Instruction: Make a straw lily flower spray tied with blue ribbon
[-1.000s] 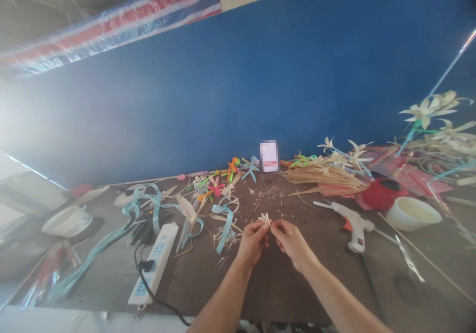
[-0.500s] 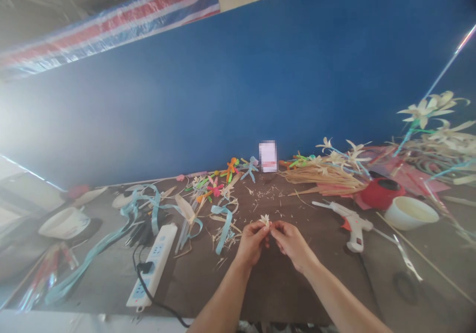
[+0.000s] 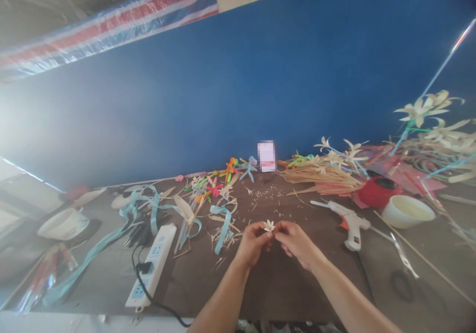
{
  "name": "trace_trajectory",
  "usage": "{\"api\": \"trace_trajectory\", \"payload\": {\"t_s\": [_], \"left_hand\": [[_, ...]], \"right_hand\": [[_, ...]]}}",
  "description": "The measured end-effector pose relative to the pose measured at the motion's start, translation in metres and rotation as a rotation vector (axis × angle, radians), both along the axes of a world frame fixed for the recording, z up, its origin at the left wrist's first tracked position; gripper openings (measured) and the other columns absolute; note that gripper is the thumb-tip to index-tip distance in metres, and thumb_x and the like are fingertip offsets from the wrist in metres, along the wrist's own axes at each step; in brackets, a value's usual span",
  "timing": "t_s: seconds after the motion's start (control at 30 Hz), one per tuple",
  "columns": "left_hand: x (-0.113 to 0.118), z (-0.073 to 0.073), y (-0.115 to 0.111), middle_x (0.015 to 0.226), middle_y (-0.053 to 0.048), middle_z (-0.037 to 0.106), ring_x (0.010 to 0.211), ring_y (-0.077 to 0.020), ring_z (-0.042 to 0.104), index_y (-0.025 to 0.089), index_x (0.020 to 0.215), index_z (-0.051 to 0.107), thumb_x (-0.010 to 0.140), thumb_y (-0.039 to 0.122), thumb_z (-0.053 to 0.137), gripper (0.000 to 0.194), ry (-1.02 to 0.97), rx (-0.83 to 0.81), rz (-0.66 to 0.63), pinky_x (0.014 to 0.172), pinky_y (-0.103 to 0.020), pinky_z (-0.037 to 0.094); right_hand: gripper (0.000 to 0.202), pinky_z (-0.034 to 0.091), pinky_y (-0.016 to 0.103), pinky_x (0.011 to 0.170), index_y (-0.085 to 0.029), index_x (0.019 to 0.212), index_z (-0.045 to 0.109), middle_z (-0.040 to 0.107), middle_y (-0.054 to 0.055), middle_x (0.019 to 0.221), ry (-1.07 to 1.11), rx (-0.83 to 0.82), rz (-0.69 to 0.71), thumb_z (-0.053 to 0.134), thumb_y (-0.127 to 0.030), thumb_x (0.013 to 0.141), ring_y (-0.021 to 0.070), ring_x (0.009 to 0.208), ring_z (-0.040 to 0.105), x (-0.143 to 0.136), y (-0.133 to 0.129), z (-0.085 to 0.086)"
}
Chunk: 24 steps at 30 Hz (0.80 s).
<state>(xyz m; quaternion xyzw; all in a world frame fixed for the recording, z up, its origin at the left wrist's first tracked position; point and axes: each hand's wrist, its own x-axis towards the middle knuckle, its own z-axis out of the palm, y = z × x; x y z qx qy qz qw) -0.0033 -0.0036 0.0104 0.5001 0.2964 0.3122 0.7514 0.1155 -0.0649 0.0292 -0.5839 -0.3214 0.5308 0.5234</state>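
A small cream flower [image 3: 269,226] with pointed petals sits between my two hands, just above the dark tabletop. My left hand [image 3: 253,244] pinches it from the left, thumb and fingers closed at its base. From the other side, my right hand [image 3: 293,241] is closed too, fingertips pressed against the flower's right edge. What lies under the petals is hidden by my fingers. Small pale clippings [image 3: 262,196] are scattered on the table beyond my hands.
On the right lie a white glue gun [image 3: 350,221], scissors [image 3: 404,256], a white cup [image 3: 407,211] and a bundle of dried strips [image 3: 320,179]. Leftward are a power strip [image 3: 151,266], blue ribbon [image 3: 223,229] and colourful pipe-cleaner figures [image 3: 230,168]. A blue panel [image 3: 238,85] stands behind.
The flower has tipped so its open petals face me more, and it sits slightly lower and further right. My right hand has shifted a little rightward. The view has moved slightly.
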Motion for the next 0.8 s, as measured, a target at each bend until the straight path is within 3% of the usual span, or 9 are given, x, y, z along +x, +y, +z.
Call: {"api": "trace_trajectory", "payload": {"t_s": [0.37, 0.63, 0.8], "left_hand": [[0.001, -0.001, -0.002, 0.066, 0.002, 0.048, 0.049, -0.0052, 0.045, 0.012, 0.068, 0.056, 0.059, 0.025, 0.068, 0.02, -0.042, 0.082, -0.034, 0.036, -0.015, 0.037], [0.002, -0.001, -0.001, 0.065, 0.002, 0.05, 0.051, -0.0056, 0.044, 0.013, 0.067, 0.054, 0.058, 0.024, 0.068, 0.02, -0.004, 0.123, -0.014, 0.037, -0.014, 0.036], [0.003, 0.0, -0.003, 0.064, 0.002, 0.052, 0.052, -0.0065, 0.045, 0.013, 0.067, 0.056, 0.056, 0.029, 0.069, 0.024, 0.096, 0.171, 0.013, 0.038, -0.015, 0.037]], "right_hand": [[0.006, 0.023, 0.016, 0.032, -0.019, 0.067, 0.05, 0.042, -0.008, 0.045, -0.214, 0.141, -0.1, 0.052, -0.024, 0.068, 0.0031, 0.032, 0.029, 0.001, -0.006, -0.011], [0.005, 0.029, 0.016, 0.037, -0.019, 0.075, 0.051, 0.049, -0.004, 0.056, -0.189, 0.179, -0.117, 0.05, -0.022, 0.07, 0.0057, 0.041, 0.039, 0.001, -0.017, -0.015], [0.007, 0.029, 0.016, 0.037, -0.019, 0.077, 0.052, 0.046, -0.005, 0.053, -0.132, 0.19, -0.119, 0.051, -0.022, 0.071, 0.0063, 0.042, 0.039, -0.002, -0.02, -0.018]]}}
